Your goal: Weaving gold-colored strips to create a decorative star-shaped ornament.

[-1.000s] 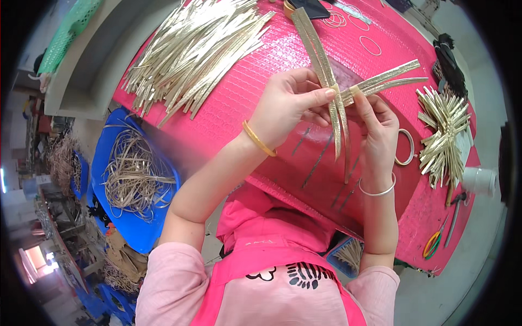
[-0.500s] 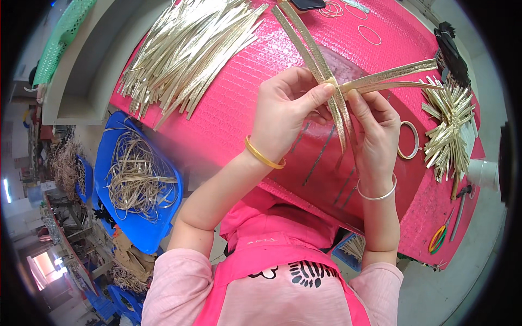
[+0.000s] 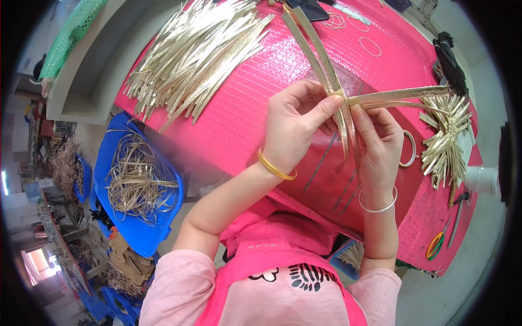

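Note:
Crossed gold strips are held up between my two hands over a dark red sheet. My left hand pinches them with thumb and fingers at the left of the crossing. On the other side, my right hand grips the strips just below where two ends run off to the right. Two long ends point up and away, and shorter ends hang down between the hands. A large pile of loose gold strips lies at the far left of the pink table. A bundle of gold strips sits at the right.
Scissors and a hammer-like tool lie at the right edge. A roll of tape is beside my right hand. Rubber bands lie at the back. A blue bin of tangled strips stands at the left.
Both hands and the crossed strips have shifted slightly down and to the right in the picture, as has much of the table. My grip looks the same.

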A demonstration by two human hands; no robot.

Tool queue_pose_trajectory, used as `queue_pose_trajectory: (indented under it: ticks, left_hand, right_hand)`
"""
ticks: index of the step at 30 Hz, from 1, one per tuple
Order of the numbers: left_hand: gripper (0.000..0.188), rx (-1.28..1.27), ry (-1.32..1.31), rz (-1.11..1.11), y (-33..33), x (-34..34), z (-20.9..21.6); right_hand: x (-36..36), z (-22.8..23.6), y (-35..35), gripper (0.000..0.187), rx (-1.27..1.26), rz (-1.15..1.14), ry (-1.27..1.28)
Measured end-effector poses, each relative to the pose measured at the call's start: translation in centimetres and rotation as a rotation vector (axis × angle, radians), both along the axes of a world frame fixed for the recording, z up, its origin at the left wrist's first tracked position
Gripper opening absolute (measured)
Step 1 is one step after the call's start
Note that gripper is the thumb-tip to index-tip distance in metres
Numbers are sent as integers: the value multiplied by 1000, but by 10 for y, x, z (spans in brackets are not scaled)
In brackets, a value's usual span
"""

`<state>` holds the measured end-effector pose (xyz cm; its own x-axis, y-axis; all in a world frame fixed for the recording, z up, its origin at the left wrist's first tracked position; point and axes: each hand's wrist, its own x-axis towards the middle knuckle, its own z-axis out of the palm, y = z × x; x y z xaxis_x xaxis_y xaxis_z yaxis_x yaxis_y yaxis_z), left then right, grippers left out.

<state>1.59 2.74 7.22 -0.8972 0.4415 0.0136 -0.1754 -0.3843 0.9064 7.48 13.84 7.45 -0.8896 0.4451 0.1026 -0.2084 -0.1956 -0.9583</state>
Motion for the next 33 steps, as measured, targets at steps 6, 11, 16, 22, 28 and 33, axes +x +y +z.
queue_pose_trajectory:
  ticks: [6, 11, 16, 22, 28, 33]
  left_hand:
    - [10, 103, 26, 16, 8, 2, -3]
    - [10, -153, 651, 177, 4, -19, 0]
    - [15, -470, 1541, 454, -5, -37, 23]
    - [18, -260, 189, -218, -13, -25, 25]
    - [13, -198, 138, 42, 0, -22, 4]
    - [12, -565, 1348, 304, -2, -37, 7]
  right_hand:
    - [-4, 5, 0, 12, 185, -64, -52]
    - [-12, 4, 6, 12, 481, -153, 100]
    - [-17, 27, 20, 17, -10, 180, -165]
    - [-22, 18, 19, 14, 22, 159, -103]
    - [-26, 20, 16, 9, 284, 104, -110]
    - [-31, 31, 37, 14, 706, 231, -208]
